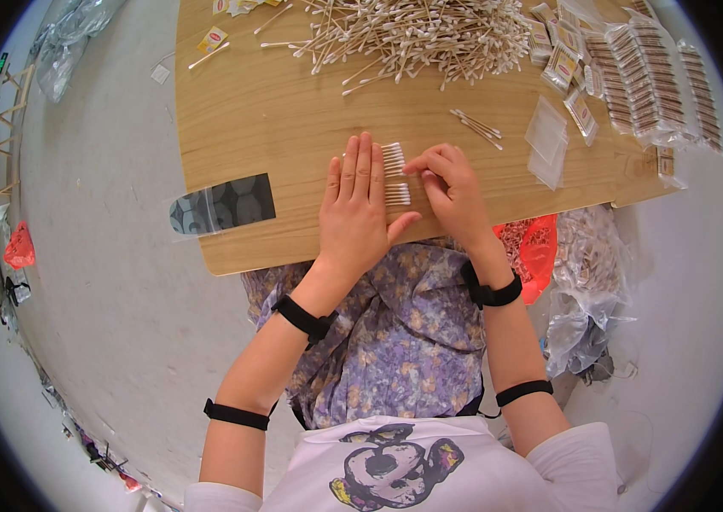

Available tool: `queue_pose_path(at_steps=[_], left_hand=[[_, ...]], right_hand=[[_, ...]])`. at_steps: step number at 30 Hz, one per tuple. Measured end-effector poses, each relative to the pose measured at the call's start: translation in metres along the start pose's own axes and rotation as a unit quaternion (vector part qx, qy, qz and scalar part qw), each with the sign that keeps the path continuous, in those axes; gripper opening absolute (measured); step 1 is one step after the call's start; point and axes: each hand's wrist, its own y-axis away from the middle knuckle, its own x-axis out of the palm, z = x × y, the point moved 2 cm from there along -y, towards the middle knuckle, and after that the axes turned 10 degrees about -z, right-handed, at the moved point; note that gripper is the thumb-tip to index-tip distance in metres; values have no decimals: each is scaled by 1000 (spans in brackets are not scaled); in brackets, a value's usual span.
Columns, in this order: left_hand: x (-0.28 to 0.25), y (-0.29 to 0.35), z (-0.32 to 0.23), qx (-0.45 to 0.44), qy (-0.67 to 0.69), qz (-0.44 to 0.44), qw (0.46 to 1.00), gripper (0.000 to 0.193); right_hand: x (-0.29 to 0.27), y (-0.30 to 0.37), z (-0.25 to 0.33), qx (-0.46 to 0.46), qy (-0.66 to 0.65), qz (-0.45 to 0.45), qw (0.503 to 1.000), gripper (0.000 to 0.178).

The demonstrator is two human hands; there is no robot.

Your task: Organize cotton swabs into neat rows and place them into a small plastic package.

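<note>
My left hand [353,205] lies flat, fingers together and thumb out, over a row of cotton swabs [397,194] side by side on the table. Their white tips stick out past its right side in two groups with a small gap between. My right hand [451,188] is closed with curled fingers, its fingertips at the swab tips by that gap. Whatever it may pinch there is hidden. Beyond both hands lies a large heap of loose cotton swabs [421,38], and a few separate swabs [477,128] rest nearer my right hand.
Clear plastic bags [547,141] lie right on the wooden table [293,124]. Behind them are small swab packs [562,64] and bundled packs in plastic [647,77]. A dark patterned sheet [242,203] sits at the left edge. Below the right edge hangs a red bag [539,256].
</note>
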Motion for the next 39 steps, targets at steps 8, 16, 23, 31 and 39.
queue_pose_path(at_steps=[8, 16, 23, 31, 39], left_hand=[[0, 0, 0, -2, 4, 3, 1000, 103], [0, 0, 0, -6, 6, 5, 1000, 102], [1, 1, 0, -5, 5, 6, 1000, 102], [2, 1, 0, -9, 11, 1, 1000, 101], [1, 1, 1, -9, 15, 2, 1000, 101]], right_hand=[[0, -1, 0, 27, -26, -8, 999, 23], [2, -1, -1, 6, 13, -4, 1000, 25], [2, -2, 0, 25, -11, -3, 1000, 27], [5, -4, 1, 26, 13, -3, 1000, 28], [4, -5, 0, 26, 21, 10, 999, 24]])
